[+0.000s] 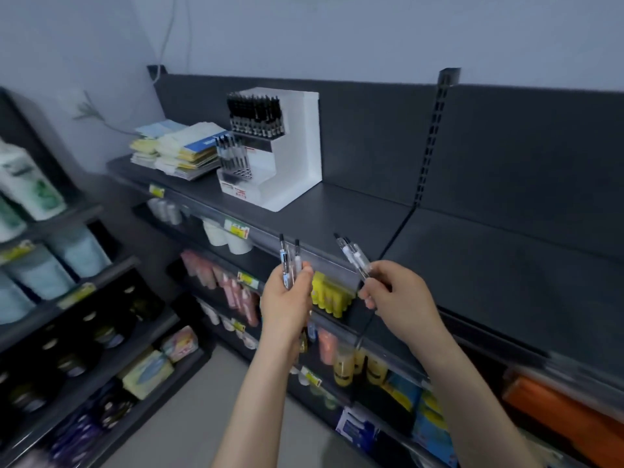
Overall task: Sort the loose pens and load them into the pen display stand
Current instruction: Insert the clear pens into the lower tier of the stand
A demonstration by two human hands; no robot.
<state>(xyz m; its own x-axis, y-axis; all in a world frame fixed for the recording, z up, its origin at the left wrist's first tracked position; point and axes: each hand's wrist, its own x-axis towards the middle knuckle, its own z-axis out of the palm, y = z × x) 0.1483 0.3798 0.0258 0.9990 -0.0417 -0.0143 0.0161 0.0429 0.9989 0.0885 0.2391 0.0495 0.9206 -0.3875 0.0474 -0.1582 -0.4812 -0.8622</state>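
A white stepped pen display stand (300, 153) sits on the dark top shelf (354, 214). Its upper tier holds a row of black pens (256, 114), and its lower tier holds a few clear pens (233, 157). My left hand (287, 298) grips a small bunch of clear pens with black tips (290, 258), held upright in front of the shelf edge. My right hand (395, 295) pinches another small bunch of clear pens (353, 256), tilted up to the left. Both hands are below and in front of the stand.
A stack of notepads and booklets (179, 150) lies left of the stand. The top shelf right of the stand is bare. Lower shelves hold bottles, yellow items (329, 293) and packets. A second rack (67, 298) with pouches and jars stands at the left.
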